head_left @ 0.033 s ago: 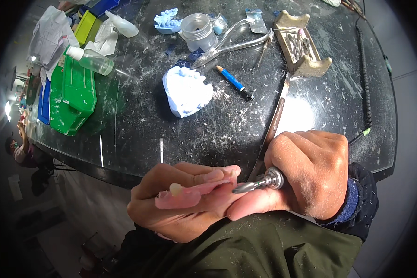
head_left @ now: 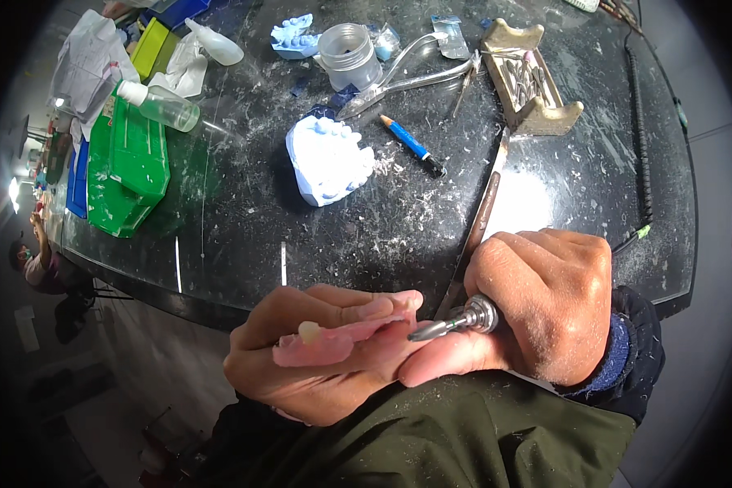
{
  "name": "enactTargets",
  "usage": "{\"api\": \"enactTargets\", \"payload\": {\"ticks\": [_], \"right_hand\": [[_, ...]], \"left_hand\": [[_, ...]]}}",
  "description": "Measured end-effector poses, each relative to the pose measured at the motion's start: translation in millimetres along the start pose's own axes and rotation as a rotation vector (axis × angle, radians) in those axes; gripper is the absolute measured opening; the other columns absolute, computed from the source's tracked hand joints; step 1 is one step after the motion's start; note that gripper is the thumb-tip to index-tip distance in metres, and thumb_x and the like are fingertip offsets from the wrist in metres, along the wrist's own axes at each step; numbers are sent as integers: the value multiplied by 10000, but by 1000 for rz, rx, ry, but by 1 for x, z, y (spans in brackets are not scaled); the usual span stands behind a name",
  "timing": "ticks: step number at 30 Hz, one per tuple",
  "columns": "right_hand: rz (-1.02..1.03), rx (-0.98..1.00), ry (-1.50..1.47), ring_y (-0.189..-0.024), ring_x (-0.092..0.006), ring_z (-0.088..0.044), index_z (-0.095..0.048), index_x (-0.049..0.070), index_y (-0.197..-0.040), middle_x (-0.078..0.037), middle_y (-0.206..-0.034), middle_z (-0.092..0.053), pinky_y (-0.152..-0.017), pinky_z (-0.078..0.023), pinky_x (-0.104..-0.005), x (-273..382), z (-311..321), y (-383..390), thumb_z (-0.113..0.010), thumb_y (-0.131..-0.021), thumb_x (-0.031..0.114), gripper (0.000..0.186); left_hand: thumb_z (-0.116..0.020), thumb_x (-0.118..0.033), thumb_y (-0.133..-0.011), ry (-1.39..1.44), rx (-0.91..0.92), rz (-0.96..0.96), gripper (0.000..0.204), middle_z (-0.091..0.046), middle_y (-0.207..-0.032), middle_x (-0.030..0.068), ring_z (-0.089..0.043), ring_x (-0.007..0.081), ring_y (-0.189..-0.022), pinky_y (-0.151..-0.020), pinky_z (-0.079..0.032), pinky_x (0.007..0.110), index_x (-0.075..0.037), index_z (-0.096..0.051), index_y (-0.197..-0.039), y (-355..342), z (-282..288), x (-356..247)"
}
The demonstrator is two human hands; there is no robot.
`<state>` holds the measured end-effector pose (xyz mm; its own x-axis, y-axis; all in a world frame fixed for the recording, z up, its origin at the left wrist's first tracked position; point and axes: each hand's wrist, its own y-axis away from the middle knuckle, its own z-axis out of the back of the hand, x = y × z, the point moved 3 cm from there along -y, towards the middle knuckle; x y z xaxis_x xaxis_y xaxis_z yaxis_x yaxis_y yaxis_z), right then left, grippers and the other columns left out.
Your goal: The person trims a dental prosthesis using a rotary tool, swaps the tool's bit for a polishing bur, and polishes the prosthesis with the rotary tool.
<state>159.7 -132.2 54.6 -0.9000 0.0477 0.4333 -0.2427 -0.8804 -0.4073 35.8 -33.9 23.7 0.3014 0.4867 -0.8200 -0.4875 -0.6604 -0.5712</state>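
Steadiness looks like the main demand here. The pink plate [head_left: 325,350], bearing a pale tooth [head_left: 308,332], sits between six and seven o'clock in the view; the left hand [head_left: 301,382] has its grip closed on it, holding it among the fingers. The right hand [head_left: 545,305], toward four o'clock, is curled around a metal handpiece [head_left: 481,313], thumb stretched toward the left hand. The bur [head_left: 431,328] points to about nine o'clock, its tip just beside the plate's three o'clock end; contact cannot be told. Good handling would probably mean bracing that thumb as a rest, using light, short strokes and turning the plate rather than forcing the tool. Left fingertips [head_left: 412,299] lie near the bur, so they are best tucked clear of its path.
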Motion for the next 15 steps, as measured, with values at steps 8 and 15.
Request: {"api": "enactTargets", "payload": {"ticks": [8, 15], "right_hand": [[6, -12, -11, -380, -169, -486, -420, 99, -573, -16, -476, -432, -361, -352, -299, -1, 1, -1, -693, -541, 652, 617], [20, 18, 5, -379, -167, -483, -420, 100, -579, -16, -477, -430, -363, -351, -294, 0, 2, 0, -699, -534, 650, 618]], "left_hand": [[-742, 72, -658, 1, 8, -69, 242, -588, -895, 205, -635, 204, -568, -509, -578, 270, -100, -619, -778, 1, -1, 1], [-774, 23, -662, -38, 78, -102, 226, -606, -824, 163, -642, 194, -578, -543, -600, 280, -72, -592, -757, -7, 0, -4]]}}
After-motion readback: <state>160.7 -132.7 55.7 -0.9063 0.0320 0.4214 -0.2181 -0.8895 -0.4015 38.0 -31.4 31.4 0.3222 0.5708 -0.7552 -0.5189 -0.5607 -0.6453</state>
